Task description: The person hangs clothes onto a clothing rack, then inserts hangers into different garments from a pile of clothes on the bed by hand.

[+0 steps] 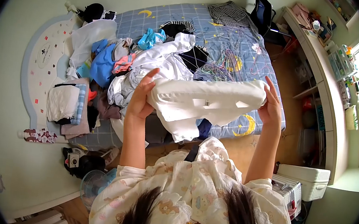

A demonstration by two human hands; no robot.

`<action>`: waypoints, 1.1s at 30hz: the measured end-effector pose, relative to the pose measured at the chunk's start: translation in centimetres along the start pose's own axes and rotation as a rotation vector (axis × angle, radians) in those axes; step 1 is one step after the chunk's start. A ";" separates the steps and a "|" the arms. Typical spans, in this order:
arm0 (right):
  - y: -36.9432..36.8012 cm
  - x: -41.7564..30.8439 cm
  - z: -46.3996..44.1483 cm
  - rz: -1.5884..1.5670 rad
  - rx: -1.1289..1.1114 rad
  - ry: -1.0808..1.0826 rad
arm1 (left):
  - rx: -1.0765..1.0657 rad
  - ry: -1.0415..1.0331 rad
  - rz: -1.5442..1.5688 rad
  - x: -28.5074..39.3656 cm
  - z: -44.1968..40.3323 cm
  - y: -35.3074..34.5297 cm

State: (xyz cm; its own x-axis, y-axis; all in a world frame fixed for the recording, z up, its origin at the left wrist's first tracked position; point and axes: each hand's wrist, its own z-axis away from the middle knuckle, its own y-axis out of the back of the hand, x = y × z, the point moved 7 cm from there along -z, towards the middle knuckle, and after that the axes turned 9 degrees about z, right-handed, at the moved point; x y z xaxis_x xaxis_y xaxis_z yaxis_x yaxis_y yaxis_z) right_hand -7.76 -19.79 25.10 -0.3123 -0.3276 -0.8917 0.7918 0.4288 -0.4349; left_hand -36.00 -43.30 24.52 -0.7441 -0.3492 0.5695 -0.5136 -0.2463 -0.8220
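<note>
A white garment (207, 98) is stretched between my two hands above the near edge of the bed. Its upper edge is rolled or folded over, a small label shows near the middle, and a loose part hangs lower on the left. My left hand (142, 95) grips its left end, fingers pointing up and partly behind the cloth. At the right end, my right hand (271, 105) holds the other corner. Just beyond the garment lies a heap of white clothes (163, 62) on the bed.
Many loose hangers (233, 61) are spread over the blue checked bed (132, 16). A folded stack of clothes (63, 102) lies by the headboard (38, 79). A fan (93, 182) stands at lower left, a white storage box (306, 180) at right, near a long desk (323, 79).
</note>
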 end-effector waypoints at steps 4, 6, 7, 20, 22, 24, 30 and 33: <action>1.4 2.0 -0.6 0.139 -0.054 -0.030 | 0.007 -0.044 0.087 0.1 -0.4 1.6; 2.1 3.5 -1.3 0.303 -0.141 -0.115 | -0.022 -0.028 0.129 0.1 -0.8 1.6; 1.7 4.1 -0.8 0.342 -0.194 -0.193 | -0.001 -0.034 0.106 0.3 -0.9 1.7; -3.5 -0.2 2.6 1.682 -0.079 0.679 | -0.020 0.107 -0.512 3.2 -1.6 -0.4; -4.1 -2.5 2.3 1.676 -0.027 0.716 | -0.157 0.169 -0.971 2.5 -1.6 -1.1; -4.1 -4.7 1.6 1.616 -0.035 0.647 | -0.219 0.027 -1.389 2.5 -1.9 -2.1; -8.0 -11.6 2.0 1.660 -0.004 0.857 | 0.133 -0.340 -1.907 6.1 -3.5 -4.1; -10.3 -14.9 3.0 1.600 0.027 1.075 | 0.128 -0.713 -2.056 9.8 -2.9 -8.0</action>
State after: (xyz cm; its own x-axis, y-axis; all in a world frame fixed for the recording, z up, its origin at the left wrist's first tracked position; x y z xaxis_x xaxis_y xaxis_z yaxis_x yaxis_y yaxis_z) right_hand -9.70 -21.86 43.25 0.4671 0.8791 -0.0954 0.6298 -0.2550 0.7337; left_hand -40.42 -42.16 36.69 0.9119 0.2322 0.3385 -0.1177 -0.6421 0.7576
